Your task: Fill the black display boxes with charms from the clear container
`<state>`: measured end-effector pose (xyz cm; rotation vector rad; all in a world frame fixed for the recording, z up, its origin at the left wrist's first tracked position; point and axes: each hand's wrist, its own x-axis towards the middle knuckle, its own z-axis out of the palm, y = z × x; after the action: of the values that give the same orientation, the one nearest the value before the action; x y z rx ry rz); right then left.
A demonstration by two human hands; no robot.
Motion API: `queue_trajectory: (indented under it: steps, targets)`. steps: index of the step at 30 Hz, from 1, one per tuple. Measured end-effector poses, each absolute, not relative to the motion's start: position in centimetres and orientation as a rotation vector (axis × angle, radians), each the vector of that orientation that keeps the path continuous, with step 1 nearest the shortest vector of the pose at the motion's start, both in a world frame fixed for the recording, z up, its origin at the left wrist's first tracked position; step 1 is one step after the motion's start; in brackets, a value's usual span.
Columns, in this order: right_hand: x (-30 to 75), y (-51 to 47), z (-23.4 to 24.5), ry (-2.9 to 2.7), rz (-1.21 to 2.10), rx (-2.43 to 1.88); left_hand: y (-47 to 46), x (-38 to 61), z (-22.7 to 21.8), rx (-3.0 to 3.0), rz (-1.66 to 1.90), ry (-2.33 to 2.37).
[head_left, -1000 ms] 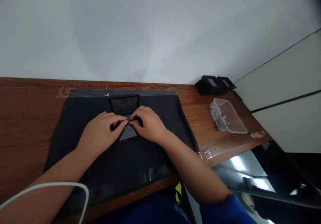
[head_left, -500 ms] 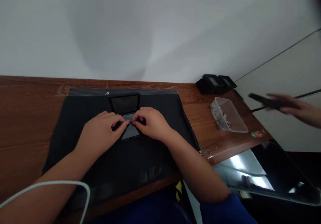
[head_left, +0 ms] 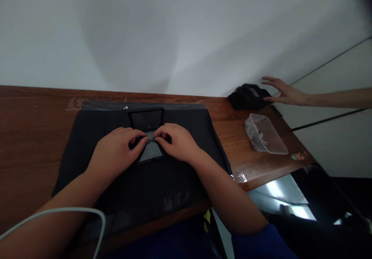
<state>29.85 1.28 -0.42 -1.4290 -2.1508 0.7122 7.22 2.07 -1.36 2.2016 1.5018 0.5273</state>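
Note:
A small black hinged case [head_left: 146, 119] stands open on the black mat, its framed lid raised at the back. Inside its lower half lies a flat grey pad [head_left: 151, 152]. Over the pad, a tiny dark greenish piece [head_left: 150, 139] sits between the fingertips of both hands; its kind is too small to make out. My left hand [head_left: 117, 148] pinches it from the left with thumb and fingers. From the right, my right hand [head_left: 178, 142] pinches its other end.
Black boxes [head_left: 245, 96] stand against the wall at the right, with another person's hand [head_left: 286, 92] beside them. A clear plastic tub [head_left: 276, 135] holds small bagged items. Coloured stickers [head_left: 298, 156] mark the table's right edge. A white cable [head_left: 72, 210] crosses my left forearm.
The greenish piece shows more clearly between my fingertips now. The other person's hand, which carried a dark flat object, has moved left to the black boxes, fingers spread.

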Motion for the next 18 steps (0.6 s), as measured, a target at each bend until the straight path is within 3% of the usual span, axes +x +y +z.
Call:
queue_trajectory:
  steps: [18]
  targets:
    - [29.9, 1.3, -0.7, -2.213, 0.672, -1.389, 2.1, 6.9, -2.6, 2.324, 0.672, 1.282]
